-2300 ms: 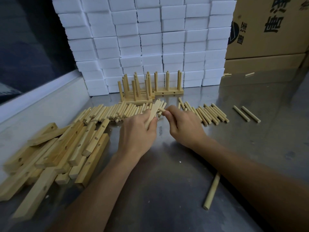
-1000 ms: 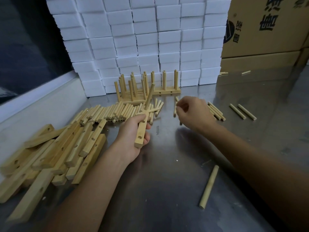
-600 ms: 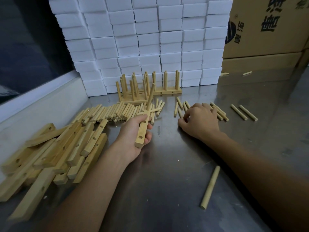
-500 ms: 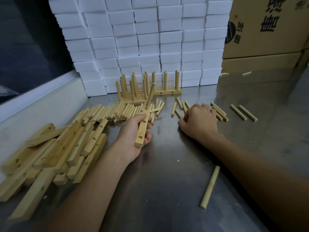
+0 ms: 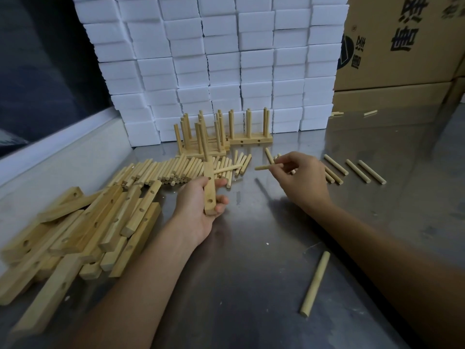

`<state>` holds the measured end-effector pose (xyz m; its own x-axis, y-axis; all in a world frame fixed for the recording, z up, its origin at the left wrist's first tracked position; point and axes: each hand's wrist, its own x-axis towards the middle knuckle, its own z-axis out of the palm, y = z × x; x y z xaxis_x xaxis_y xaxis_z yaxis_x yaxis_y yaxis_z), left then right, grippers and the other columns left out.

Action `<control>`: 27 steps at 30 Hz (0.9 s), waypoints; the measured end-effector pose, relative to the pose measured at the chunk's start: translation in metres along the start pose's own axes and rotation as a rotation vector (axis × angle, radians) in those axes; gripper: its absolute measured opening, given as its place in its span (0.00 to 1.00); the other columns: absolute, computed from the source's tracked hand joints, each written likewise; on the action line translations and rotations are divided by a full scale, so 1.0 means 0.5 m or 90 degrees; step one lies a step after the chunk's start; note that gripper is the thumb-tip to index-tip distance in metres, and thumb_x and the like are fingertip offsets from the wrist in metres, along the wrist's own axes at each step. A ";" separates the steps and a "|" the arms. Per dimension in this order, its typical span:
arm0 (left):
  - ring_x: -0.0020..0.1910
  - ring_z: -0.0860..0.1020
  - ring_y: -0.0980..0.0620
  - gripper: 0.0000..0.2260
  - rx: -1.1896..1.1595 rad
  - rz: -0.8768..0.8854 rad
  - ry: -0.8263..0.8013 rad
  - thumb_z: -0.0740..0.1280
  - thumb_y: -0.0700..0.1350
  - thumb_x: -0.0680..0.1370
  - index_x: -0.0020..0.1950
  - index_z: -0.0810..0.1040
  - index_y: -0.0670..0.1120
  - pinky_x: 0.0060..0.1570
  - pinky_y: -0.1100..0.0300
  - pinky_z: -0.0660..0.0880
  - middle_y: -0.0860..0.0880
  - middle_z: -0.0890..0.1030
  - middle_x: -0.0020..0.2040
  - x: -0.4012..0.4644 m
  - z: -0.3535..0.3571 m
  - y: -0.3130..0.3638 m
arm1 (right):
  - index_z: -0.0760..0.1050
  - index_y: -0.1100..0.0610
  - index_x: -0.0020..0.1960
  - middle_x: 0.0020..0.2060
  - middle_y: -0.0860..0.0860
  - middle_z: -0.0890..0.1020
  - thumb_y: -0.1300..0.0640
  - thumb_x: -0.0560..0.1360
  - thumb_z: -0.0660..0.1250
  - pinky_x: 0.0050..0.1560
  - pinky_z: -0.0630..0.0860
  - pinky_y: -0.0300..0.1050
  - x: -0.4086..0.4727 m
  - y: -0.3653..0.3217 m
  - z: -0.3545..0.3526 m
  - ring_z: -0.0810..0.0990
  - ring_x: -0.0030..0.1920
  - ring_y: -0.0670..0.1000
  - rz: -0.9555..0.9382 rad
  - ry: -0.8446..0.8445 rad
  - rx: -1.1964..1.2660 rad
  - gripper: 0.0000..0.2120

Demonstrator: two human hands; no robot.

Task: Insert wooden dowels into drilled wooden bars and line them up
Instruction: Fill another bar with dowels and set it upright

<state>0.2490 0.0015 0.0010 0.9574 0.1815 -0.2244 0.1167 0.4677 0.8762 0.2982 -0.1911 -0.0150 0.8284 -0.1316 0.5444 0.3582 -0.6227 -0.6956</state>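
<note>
My left hand (image 5: 201,205) grips a drilled wooden bar (image 5: 209,190) held above the steel table, with one dowel sticking out of it to the right and another rising from its far end. My right hand (image 5: 300,178) pinches a single dowel (image 5: 264,167) lifted off the table, its free tip pointing left toward the bar. Loose dowels (image 5: 161,170) lie in a row behind my left hand, and more dowels (image 5: 334,172) lie by my right hand. Finished bars with upright dowels (image 5: 221,137) stand at the back.
A heap of drilled bars (image 5: 83,230) fills the left side of the steel table (image 5: 251,273). One longer dowel (image 5: 315,283) lies near the front right. A wall of white foam blocks (image 5: 214,59) and cardboard boxes (image 5: 402,46) closes off the back.
My right hand, which was resting on the loose dowels, has lifted with one dowel pinched in its fingers. The left hand keeps the bar in much the same place.
</note>
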 end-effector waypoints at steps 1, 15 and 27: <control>0.23 0.72 0.52 0.10 0.008 0.003 0.003 0.55 0.43 0.84 0.59 0.74 0.43 0.17 0.66 0.62 0.42 0.82 0.48 0.001 0.000 0.000 | 0.83 0.56 0.53 0.40 0.47 0.84 0.53 0.75 0.73 0.46 0.82 0.43 0.001 0.001 0.000 0.81 0.41 0.44 0.013 0.000 0.015 0.09; 0.22 0.71 0.53 0.08 0.046 0.015 0.028 0.59 0.41 0.83 0.59 0.74 0.41 0.16 0.66 0.59 0.41 0.82 0.49 0.003 0.002 -0.003 | 0.81 0.55 0.47 0.39 0.51 0.85 0.54 0.71 0.77 0.47 0.84 0.51 0.000 -0.001 -0.009 0.85 0.41 0.50 0.090 -0.024 0.140 0.09; 0.31 0.77 0.51 0.10 0.009 0.013 -0.022 0.63 0.32 0.79 0.57 0.78 0.42 0.23 0.65 0.69 0.41 0.82 0.57 -0.012 0.009 -0.001 | 0.81 0.57 0.49 0.41 0.57 0.83 0.54 0.77 0.71 0.45 0.82 0.43 0.018 -0.008 -0.007 0.81 0.40 0.49 0.136 0.029 0.295 0.06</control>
<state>0.2446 -0.0038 0.0040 0.9684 0.1602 -0.1913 0.1004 0.4516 0.8866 0.3027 -0.1926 -0.0057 0.8885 -0.2584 0.3793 0.3442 -0.1714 -0.9231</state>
